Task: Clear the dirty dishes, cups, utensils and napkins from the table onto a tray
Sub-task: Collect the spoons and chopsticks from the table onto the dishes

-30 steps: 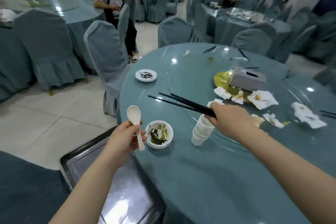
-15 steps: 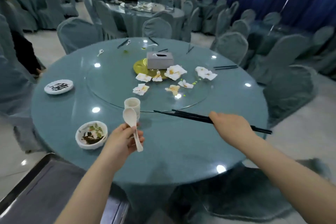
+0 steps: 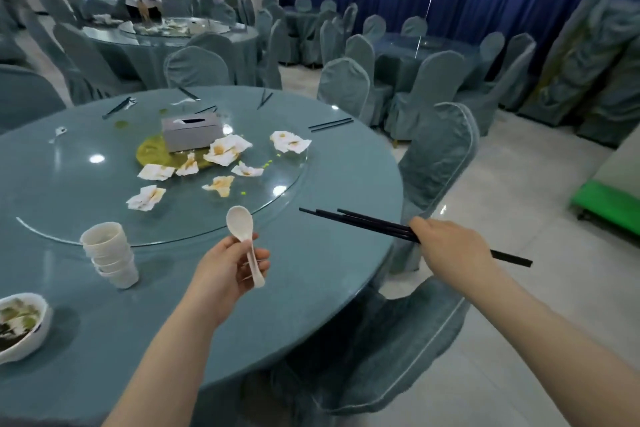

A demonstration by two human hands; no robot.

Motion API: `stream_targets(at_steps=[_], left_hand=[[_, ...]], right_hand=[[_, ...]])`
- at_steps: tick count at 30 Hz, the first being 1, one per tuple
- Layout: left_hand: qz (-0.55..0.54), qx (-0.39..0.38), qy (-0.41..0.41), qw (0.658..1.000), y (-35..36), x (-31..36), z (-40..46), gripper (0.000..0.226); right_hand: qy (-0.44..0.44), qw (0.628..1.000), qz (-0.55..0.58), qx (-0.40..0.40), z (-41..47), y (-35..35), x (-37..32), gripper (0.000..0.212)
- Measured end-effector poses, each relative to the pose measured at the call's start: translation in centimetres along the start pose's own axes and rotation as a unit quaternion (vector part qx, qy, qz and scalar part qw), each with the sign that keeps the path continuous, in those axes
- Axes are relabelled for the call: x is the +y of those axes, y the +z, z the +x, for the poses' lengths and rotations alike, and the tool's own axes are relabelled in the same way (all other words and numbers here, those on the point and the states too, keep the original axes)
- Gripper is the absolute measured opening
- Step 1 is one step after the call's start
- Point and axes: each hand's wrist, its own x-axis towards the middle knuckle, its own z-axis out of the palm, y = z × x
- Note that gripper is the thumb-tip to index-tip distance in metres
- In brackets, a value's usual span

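A bowl (image 3: pixel 20 322) is being cut off at lower left. Soiled napkins (image 3: pixel 225 151) are lying on the table (image 3: pixel 311 288). The left hand (image 3: pixel 225 267) grip is clamped on a spoon (image 3: pixel 244 236), the right hand (image 3: pixel 446 246) grip on chopsticks (image 3: pixel 363 222).

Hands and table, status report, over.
Left hand grips white ceramic spoon. Right hand grips bundle of black chopsticks. Stained white napkins, stacked white cups uncleared. No tray in view.

White spoon (image 3: pixel 242 236) upright in left hand (image 3: pixel 227 270); black chopsticks (image 3: pixel 367 224) in right hand (image 3: pixel 450 246).
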Motion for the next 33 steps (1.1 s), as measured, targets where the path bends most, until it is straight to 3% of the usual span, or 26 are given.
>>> stream_targets(at_steps=[8,14,22,33], left_hand=[[-0.017,-0.021,-0.018,0.999,14.8,-5.2,2.8,0.021],[-0.012,-0.059,-0.038,0.997,26.0,-9.1,5.1,0.037],[0.068,-0.124,-0.057,0.988,37.6,-11.8,8.2,0.024],[0.105,-0.097,-0.074,0.987,51.7,-15.3,18.6,0.019]], right_hand=[[0.037,0.999,0.029,-0.001,0.1,5.6,15.1,0.020],[0.085,0.992,0.089,-0.024,-1.9,8.0,24.0,0.014],[0.190,0.971,0.122,-0.074,-5.1,12.0,33.5,0.012],[0.189,0.970,0.130,-0.085,2.1,17.8,47.5,0.010]])
